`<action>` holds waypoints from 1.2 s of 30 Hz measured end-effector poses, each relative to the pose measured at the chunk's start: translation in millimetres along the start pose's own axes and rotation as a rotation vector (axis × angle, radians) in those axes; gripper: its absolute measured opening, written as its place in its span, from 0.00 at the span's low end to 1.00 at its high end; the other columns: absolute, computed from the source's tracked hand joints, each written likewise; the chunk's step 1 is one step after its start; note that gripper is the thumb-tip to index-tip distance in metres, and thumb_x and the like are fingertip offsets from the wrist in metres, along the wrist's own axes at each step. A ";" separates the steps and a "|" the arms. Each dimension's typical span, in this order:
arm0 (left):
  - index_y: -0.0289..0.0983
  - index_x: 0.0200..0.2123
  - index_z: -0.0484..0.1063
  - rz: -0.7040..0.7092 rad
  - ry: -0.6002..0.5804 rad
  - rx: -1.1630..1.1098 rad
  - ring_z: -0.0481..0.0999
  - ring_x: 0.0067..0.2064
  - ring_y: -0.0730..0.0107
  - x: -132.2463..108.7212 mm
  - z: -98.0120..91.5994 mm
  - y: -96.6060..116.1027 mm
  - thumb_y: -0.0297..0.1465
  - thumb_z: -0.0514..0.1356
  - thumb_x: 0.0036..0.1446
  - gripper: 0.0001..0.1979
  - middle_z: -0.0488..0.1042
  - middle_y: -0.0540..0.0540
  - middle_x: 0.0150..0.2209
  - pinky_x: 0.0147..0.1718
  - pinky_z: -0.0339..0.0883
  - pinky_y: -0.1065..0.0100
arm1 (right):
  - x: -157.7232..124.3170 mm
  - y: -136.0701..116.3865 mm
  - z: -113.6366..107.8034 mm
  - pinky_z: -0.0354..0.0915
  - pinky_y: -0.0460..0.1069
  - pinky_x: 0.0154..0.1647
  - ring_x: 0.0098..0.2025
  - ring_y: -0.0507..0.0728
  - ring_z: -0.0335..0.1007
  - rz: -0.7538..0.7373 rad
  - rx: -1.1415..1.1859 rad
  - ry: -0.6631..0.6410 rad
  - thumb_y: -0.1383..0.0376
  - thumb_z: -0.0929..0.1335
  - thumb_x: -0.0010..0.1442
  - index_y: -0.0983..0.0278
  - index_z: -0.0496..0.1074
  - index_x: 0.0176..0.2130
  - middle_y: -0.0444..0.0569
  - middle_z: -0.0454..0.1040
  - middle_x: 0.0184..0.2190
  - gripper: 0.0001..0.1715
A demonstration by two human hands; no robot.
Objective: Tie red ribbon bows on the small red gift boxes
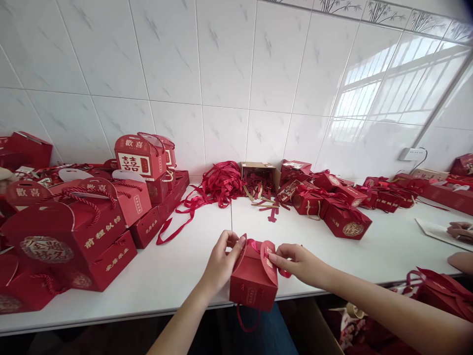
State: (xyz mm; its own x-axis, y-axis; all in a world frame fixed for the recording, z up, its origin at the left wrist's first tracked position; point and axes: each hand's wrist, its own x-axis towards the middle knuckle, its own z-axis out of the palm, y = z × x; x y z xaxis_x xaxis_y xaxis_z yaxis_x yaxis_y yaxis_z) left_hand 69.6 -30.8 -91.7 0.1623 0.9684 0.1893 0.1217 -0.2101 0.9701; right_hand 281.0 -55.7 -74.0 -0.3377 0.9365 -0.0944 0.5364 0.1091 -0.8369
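Note:
A small red gift box (253, 281) sits at the table's front edge between my hands, its curved top flaps raised. My left hand (224, 259) is closed, thumb and fingers pinching the left flap. My right hand (298, 262) is closed at the right flap (268, 252), thumb and forefinger pinching the red ribbon there. A shiny stretch of that ribbon (253, 245) crosses the top between the flaps, and a loose end (284, 273) shows beneath my right hand. From the box's front hangs a red cord loop (248, 323).
Large stacked gift boxes (99, 231) fill the left. Against the tiled wall lie a heap of red ribbons (223, 182) and an open carton (275, 175) spilling paper strips. Finished-looking boxes (347, 217) stand right. Another person's hand (460, 230) rests over a paper pad (439, 236).

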 end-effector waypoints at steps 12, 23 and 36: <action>0.36 0.20 0.58 -0.132 -0.094 0.038 0.56 0.28 0.73 -9.8 -20.3 -3.2 0.49 0.54 0.54 0.23 0.57 0.52 0.22 0.28 0.51 0.71 | 19.4 -5.1 -25.2 0.47 0.44 0.21 0.21 0.47 0.49 0.091 0.204 -0.247 0.44 0.67 0.51 0.66 0.64 0.23 0.40 0.59 0.18 0.28; 0.37 0.18 0.48 -0.258 -0.145 -0.170 0.42 0.23 0.77 -8.3 -31.0 0.0 0.43 0.62 0.49 0.26 0.45 0.55 0.20 0.22 0.38 0.70 | 9.7 -3.7 -25.0 0.54 0.46 0.25 0.22 0.48 0.58 0.001 0.270 -0.187 0.48 0.68 0.53 0.65 0.61 0.22 0.43 0.66 0.20 0.25; 0.37 0.18 0.49 -0.437 -0.268 -0.508 0.42 0.20 0.81 0.0 -36.3 15.0 0.35 0.63 0.47 0.23 0.43 0.57 0.19 0.19 0.34 0.71 | 7.5 -1.1 -37.3 0.42 0.49 0.23 0.23 0.50 0.49 -1.021 -1.099 0.316 0.73 0.58 0.60 0.64 0.58 0.21 0.44 0.62 0.21 0.17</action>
State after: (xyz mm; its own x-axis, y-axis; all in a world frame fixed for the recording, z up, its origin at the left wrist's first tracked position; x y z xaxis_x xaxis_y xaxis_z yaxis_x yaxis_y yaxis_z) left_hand 35.9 -29.1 -71.6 0.4452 0.8697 -0.2132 -0.2291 0.3408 0.9118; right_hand 306.7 -36.3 -53.7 -0.8091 0.3259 0.4891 0.5215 0.7817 0.3419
